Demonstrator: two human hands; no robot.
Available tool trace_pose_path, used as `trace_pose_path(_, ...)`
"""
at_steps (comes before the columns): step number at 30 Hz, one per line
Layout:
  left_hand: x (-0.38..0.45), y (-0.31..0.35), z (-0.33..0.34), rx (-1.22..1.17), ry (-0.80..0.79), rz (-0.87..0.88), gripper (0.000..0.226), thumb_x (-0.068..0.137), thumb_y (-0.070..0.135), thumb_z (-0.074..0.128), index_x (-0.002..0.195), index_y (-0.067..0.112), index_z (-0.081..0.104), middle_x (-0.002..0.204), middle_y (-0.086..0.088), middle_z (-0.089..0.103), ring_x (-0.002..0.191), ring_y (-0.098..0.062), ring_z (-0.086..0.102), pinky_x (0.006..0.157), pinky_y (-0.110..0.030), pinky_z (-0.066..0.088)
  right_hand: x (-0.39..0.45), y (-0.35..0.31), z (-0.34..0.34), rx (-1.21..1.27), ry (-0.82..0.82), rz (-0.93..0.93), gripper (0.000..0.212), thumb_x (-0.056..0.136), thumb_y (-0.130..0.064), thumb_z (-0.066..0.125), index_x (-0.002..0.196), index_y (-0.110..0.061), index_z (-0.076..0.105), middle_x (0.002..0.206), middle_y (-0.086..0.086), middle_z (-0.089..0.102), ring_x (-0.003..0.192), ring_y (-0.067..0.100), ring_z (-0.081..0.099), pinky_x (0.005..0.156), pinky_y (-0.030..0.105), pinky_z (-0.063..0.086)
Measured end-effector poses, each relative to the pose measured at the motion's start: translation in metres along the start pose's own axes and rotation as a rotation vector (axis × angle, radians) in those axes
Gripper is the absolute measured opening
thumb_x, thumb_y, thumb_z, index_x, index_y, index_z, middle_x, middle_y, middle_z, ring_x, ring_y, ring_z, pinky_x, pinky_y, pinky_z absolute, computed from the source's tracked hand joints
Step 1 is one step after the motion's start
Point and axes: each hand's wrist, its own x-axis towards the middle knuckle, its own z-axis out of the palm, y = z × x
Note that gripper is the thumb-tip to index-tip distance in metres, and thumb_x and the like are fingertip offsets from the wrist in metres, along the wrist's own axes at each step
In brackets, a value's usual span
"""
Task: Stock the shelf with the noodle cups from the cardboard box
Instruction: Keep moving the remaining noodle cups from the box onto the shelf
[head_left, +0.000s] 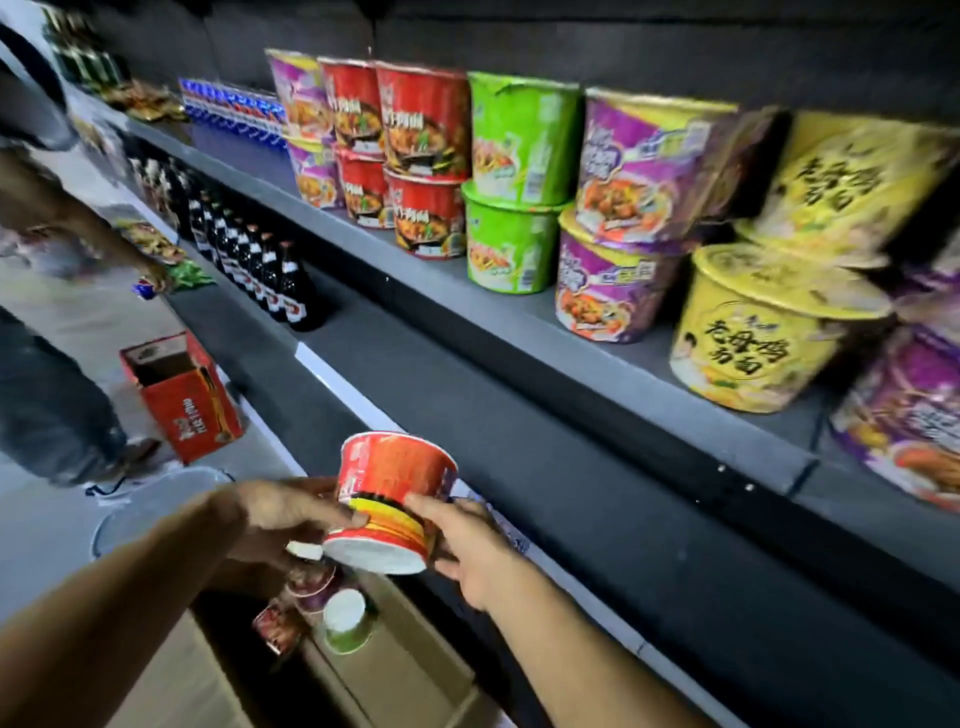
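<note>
A: What's the person holding?

B: A red noodle cup (396, 500), tipped with its white base toward us and its lid end toward the shelves. Both hands are on it. The left hand (291, 514) comes in from the near left, thumb pressed on the cup's side near the base, the other fingers curled behind it where I can't see them well. The right hand (470, 540) grips from the right, one finger laid along the wall and the rest wrapped under the base.

A: And the box?

B: The cardboard box (395, 670) sits open right below the hands, near the bottom edge. More cups lie inside: a green cup (347, 621) with its white base up, and a dark red one (275, 626) beside it, blurred.

A: How is the shelf looking?

B: The upper shelf (597, 364) carries cups stacked two high. From far left to near right: purple, the red stacks (415, 156), a green stack (514, 187), a purple stack (628, 208), then a yellow stack (769, 291) and more purple at the right edge. The lower shelf (519, 467) has a row of dark bottles (260, 265) at its far left end.

A: Anything else around?

B: A red carton (182, 395) stands open on the floor to the left, and another person's leg (47, 395) is beside it.
</note>
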Motion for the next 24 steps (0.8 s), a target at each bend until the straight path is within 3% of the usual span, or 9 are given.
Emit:
trace_pose_path(3, -0.034, 0.042, 0.015, 0.11, -0.067, 0.098, 0.076, 0.06, 0.017, 0.089, 0.128, 0.015, 0.055, 0.119, -0.014, 0.066, 0.099, -0.024, 0.065, 0.073, -0.033, 0.055, -0.03, -0.025, -0.016, 0.02, 0.026, -0.081, 0.026, 0.081, -0.031, 0.072, 0.094, -0.022, 0.051, 0.097, -0.007, 0.063, 0.084, 0.007, 0.059, 0.069, 0.025, 0.042)
trace_pose_path(7, -0.066, 0.089, 0.033, 0.235, -0.179, 0.137, 0.105, 0.02, 0.04, 0.096, 0.117, 0.027, 0.058, 0.109, -0.005, 0.071, 0.099, -0.022, 0.062, 0.081, -0.036, 0.05, -0.06, -0.053, -0.02, 0.035, 0.104, -0.19, 0.049, 0.076, -0.038, 0.076, 0.115, -0.019, 0.053, 0.11, 0.0, 0.066, 0.095, 0.013, 0.063, 0.086, 0.032, 0.048)
trace_pose_path(10, -0.08, 0.116, 0.037, 0.248, -0.14, 0.206, 0.109, 0.01, 0.058, 0.09, 0.11, 0.027, 0.06, 0.093, -0.001, 0.074, 0.089, -0.02, 0.064, 0.082, -0.038, 0.05, -0.083, -0.07, -0.019, 0.076, 0.132, -0.251, 0.051, 0.077, -0.038, 0.075, 0.118, -0.019, 0.054, 0.11, -0.001, 0.067, 0.092, 0.012, 0.065, 0.075, 0.026, 0.051)
trace_pose_path(14, -0.097, 0.148, 0.045, 0.236, -0.135, 0.307, 0.109, 0.019, 0.068, 0.085, 0.114, 0.018, 0.062, 0.108, -0.011, 0.069, 0.091, -0.024, 0.064, 0.077, -0.038, 0.053, -0.102, -0.094, -0.025, 0.143, 0.198, -0.353, 0.055, 0.074, -0.043, 0.076, 0.117, -0.02, 0.052, 0.116, -0.001, 0.066, 0.107, 0.019, 0.062, 0.101, 0.048, 0.041)
trace_pose_path(16, -0.104, 0.162, 0.054, 0.189, -0.169, 0.374, 0.115, 0.015, 0.067, 0.086, 0.114, 0.014, 0.061, 0.108, -0.013, 0.069, 0.095, -0.026, 0.065, 0.078, -0.039, 0.055, -0.116, -0.107, -0.03, 0.221, 0.201, -0.396, 0.054, 0.076, -0.04, 0.075, 0.118, -0.018, 0.049, 0.117, 0.002, 0.065, 0.107, 0.022, 0.062, 0.095, 0.048, 0.046)
trace_pose_path(19, -0.113, 0.182, 0.074, 0.105, -0.26, 0.46, 0.113, 0.018, 0.063, 0.089, 0.117, 0.017, 0.06, 0.113, -0.011, 0.07, 0.103, -0.025, 0.067, 0.083, -0.043, 0.055, -0.138, -0.123, -0.04, 0.325, 0.191, -0.493, 0.045, 0.081, -0.034, 0.071, 0.116, -0.017, 0.049, 0.115, 0.005, 0.065, 0.103, 0.023, 0.064, 0.073, 0.04, 0.052)
trace_pose_path(24, -0.127, 0.214, 0.122, 0.014, -0.376, 0.607, 0.106, 0.02, 0.06, 0.091, 0.115, 0.022, 0.06, 0.111, -0.007, 0.071, 0.097, -0.021, 0.069, 0.078, -0.042, 0.057, -0.179, -0.146, -0.065, 0.411, 0.261, -0.661, 0.034, 0.082, -0.032, 0.068, 0.108, -0.019, 0.051, 0.113, 0.006, 0.066, 0.102, 0.024, 0.064, 0.066, 0.035, 0.053)
